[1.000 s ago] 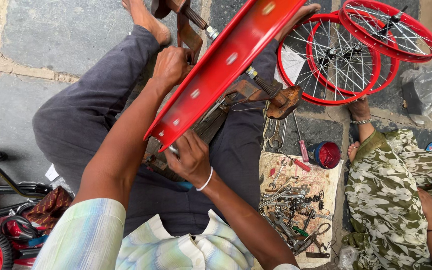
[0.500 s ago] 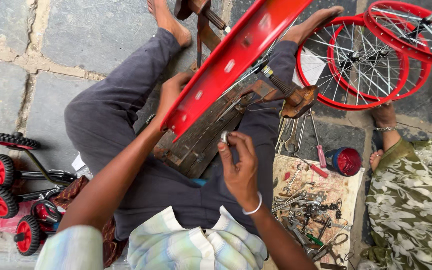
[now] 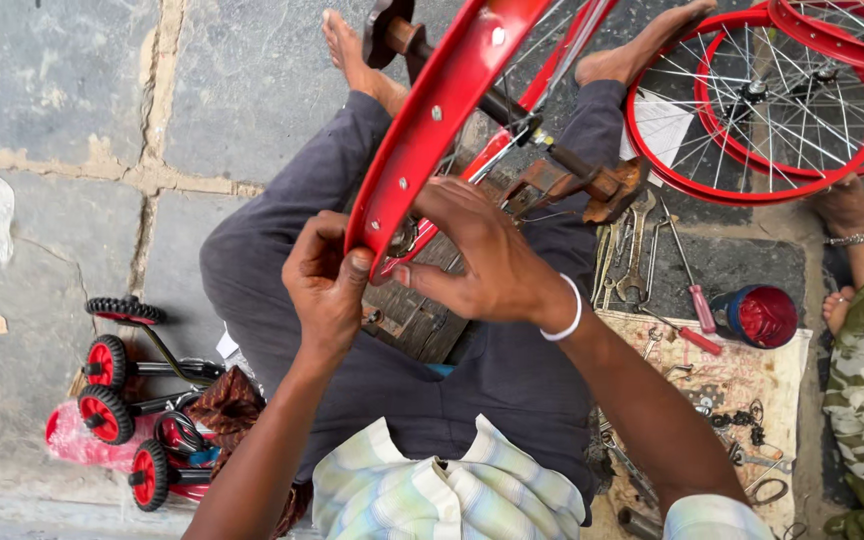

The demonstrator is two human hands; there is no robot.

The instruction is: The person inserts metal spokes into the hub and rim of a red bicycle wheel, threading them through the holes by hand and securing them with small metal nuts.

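Red wheel rim [image 3: 432, 130] gripped by both hands: left [image 3: 327, 285], right [image 3: 482, 255].

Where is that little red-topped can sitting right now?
In the head view, the red-topped can stands on the ground at the right, just past the top edge of the patterned cloth, beside the red-handled screwdrivers and below the finished red wheels.

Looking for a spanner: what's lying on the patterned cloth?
The patterned cloth carries small metal parts and hooks, with a red-handled screwdriver at its top edge. The right forearm hides its left part.
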